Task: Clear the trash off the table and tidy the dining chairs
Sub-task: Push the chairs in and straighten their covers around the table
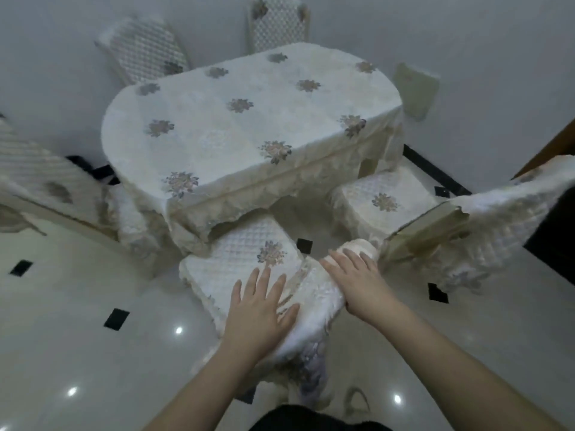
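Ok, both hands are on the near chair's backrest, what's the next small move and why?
Probably push it forward. The left hand and right hand rest flat on the near chair backrest, and most of its seat sits outside the table, angled. The tabletop shows no trash, so tucking this chair in seems next.

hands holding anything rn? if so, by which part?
Nothing gripped. Both hands, left and right, lie flat with straight fingers on the top of the near chair's backrest.
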`<state>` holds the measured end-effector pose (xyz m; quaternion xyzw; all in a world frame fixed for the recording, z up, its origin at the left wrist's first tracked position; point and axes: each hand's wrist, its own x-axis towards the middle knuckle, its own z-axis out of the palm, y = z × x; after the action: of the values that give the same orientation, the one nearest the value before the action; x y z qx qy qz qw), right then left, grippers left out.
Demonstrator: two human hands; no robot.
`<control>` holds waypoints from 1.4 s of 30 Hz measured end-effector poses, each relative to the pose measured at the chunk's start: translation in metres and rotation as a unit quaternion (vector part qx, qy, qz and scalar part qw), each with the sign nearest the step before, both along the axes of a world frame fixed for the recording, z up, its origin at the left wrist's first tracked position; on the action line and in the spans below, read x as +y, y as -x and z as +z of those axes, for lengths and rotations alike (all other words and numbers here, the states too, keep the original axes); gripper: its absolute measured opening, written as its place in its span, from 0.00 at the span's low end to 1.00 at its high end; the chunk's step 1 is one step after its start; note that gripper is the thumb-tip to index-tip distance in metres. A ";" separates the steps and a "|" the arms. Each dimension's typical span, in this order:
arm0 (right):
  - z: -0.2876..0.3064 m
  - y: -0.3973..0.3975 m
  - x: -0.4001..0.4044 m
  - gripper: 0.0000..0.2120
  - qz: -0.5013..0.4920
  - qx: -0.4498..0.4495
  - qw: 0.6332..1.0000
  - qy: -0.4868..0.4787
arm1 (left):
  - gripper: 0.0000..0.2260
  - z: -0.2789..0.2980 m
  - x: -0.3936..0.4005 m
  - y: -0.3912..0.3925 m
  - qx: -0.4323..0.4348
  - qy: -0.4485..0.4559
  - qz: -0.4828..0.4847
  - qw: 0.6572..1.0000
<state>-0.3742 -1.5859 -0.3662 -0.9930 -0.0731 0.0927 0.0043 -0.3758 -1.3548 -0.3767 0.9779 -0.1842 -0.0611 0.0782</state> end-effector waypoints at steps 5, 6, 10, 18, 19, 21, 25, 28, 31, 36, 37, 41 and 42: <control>-0.019 -0.011 -0.017 0.43 0.106 0.010 0.994 -0.003 | 0.40 0.001 -0.008 0.037 0.035 -0.013 0.112 0.993; -0.024 -0.017 -0.022 0.44 0.122 -0.002 0.992 -0.010 | 0.43 -0.001 -0.009 0.044 0.047 -0.012 0.130 0.990; -0.022 -0.035 -0.030 0.38 0.213 0.039 0.973 -0.084 | 0.46 -0.010 -0.002 0.065 0.089 -0.002 0.197 0.976; -0.009 -0.043 -0.025 0.10 0.248 0.068 0.966 -0.019 | 0.36 -0.014 0.029 0.073 0.090 0.020 0.176 0.980; -0.007 -0.043 -0.024 0.09 0.250 0.066 0.966 -0.009 | 0.32 -0.017 0.030 0.071 0.085 0.005 0.174 0.981; -0.006 -0.041 -0.023 0.11 0.250 0.069 0.966 0.008 | 0.22 -0.024 0.029 0.067 0.064 -0.024 0.175 0.982; -0.006 -0.034 -0.023 0.12 0.241 0.066 0.968 0.012 | 0.11 -0.033 0.030 0.070 0.015 -0.020 0.148 0.989; -0.009 -0.021 -0.026 0.13 0.234 0.065 0.970 0.008 | 0.10 -0.037 0.030 0.079 -0.025 -0.015 0.114 0.993; -0.014 -0.006 -0.030 0.12 0.228 0.082 0.970 0.012 | 0.09 -0.044 0.034 0.091 -0.034 0.003 0.093 0.995; -0.023 0.017 -0.028 0.07 0.212 0.090 0.973 0.030 | 0.06 -0.043 0.043 0.097 -0.054 0.020 0.060 0.997; -0.024 0.022 -0.028 0.07 0.209 0.088 0.973 0.033 | 0.06 -0.043 0.044 0.096 -0.055 0.020 0.053 0.997; -0.025 0.037 -0.030 0.10 0.192 0.081 0.978 0.034 | 0.04 -0.047 0.048 0.092 -0.052 0.008 0.042 0.998; -0.025 0.040 -0.031 0.10 0.184 0.080 0.979 0.032 | 0.04 -0.047 0.047 0.089 -0.049 0.003 0.041 0.998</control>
<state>-0.4137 -1.6171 -0.3910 -0.9516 -0.2507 0.1735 -0.0390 -0.4652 -1.3079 -0.4237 0.9862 -0.1479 -0.0097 0.0744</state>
